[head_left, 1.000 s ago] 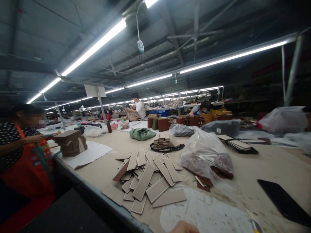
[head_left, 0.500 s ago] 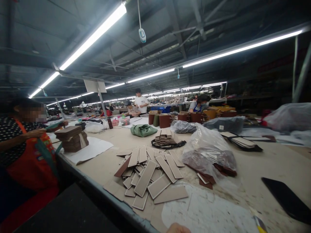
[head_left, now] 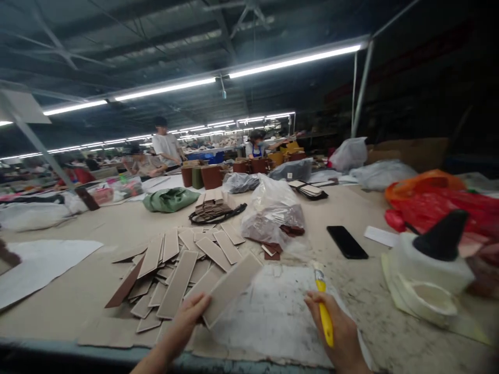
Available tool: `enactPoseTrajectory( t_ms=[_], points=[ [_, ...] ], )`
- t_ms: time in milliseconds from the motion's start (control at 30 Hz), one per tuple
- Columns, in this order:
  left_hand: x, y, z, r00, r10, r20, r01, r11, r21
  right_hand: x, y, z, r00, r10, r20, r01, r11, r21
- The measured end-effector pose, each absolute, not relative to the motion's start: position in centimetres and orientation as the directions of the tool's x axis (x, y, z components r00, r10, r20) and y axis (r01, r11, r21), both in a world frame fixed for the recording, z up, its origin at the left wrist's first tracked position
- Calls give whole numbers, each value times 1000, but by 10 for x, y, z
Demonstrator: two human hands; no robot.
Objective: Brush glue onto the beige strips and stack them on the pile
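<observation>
Within the last half second the view was swung to the right, and both hands were brought into it; only part of one hand had been shown at the lower edge before. A beige panel (head_left: 234, 288) was now grasped at its near-left edge by the left hand (head_left: 191, 314) — held at a tilt between the pile of panels (head_left: 177, 285) and the pale sheet (head_left: 268, 322). Whether the sheet was touched by it could not be told.

The yellow-handled brush (head_left: 323, 311), seen only in part half a second earlier, was gripped by the right hand (head_left: 339, 324), its bristle end pointed away from the person. A white container (head_left: 440, 270) with a black cone on top was also revealed at the far right, beyond the black phone (head_left: 346, 242).

Judged from this, piece and tool were both in hand for the work — yet the brush was held well apart from the panel, so no brushing of it was under way.
</observation>
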State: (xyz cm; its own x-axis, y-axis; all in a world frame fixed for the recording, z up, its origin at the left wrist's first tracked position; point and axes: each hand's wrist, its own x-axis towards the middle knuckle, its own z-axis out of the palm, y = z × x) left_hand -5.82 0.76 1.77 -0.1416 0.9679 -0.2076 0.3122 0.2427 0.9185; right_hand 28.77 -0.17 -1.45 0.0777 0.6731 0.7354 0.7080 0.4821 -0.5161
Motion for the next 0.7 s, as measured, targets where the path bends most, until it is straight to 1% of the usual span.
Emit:
enactPoseTrajectory(
  t_ms=[33, 67, 100, 133, 167, 200, 233, 267, 300, 400, 467, 567, 700],
  points=[
    [-77, 19, 26, -111, 971, -214, 275, 237, 932, 289, -1, -15, 91, 665, 742, 714, 476, -514],
    [-96, 30, 34, -153, 972, -180, 291, 218, 932, 290, 0, -16, 104, 663, 741, 718, 466, -518],
    [-113, 42, 41, -241, 964, -116, 360, 199, 911, 290, 1, -17, 116, 668, 735, 719, 454, -526],
    [-127, 53, 47, -348, 938, 13, 479, 165, 862, 290, 1, -17, 125, 675, 727, 719, 443, -535],
    [-137, 63, 51, -410, 899, 154, 600, 139, 788, 290, 1, -16, 132, 683, 719, 718, 434, -544],
    [-141, 72, 54, -414, 866, 279, 700, 107, 706, 289, 2, -15, 140, 688, 712, 714, 428, -554],
    [-139, 79, 55, -381, 850, 363, 769, 74, 635, 288, 2, -15, 145, 692, 707, 710, 425, -562],
    [-131, 85, 54, -322, 862, 391, 804, 31, 594, 287, 3, -14, 147, 698, 701, 705, 423, -569],
    [-118, 90, 52, -248, 893, 375, 813, -19, 582, 286, 4, -13, 148, 703, 695, 701, 422, -575],
    [-54, 105, 39, 4, 980, 201, 765, -133, 630, 285, 6, -13, 131, 720, 681, 701, 418, -577],
    [-7, 120, 28, 87, 985, 146, 749, -161, 643, 285, 6, -14, 114, 727, 677, 707, 420, -569],
    [52, 153, 14, 90, 992, 93, 728, -129, 673, 287, 6, -15, 91, 731, 676, 721, 420, -551],
    [96, 193, 2, -9, 999, 32, 712, -16, 702, 291, 3, -13, 76, 723, 687, 736, 424, -527]
  ],
)
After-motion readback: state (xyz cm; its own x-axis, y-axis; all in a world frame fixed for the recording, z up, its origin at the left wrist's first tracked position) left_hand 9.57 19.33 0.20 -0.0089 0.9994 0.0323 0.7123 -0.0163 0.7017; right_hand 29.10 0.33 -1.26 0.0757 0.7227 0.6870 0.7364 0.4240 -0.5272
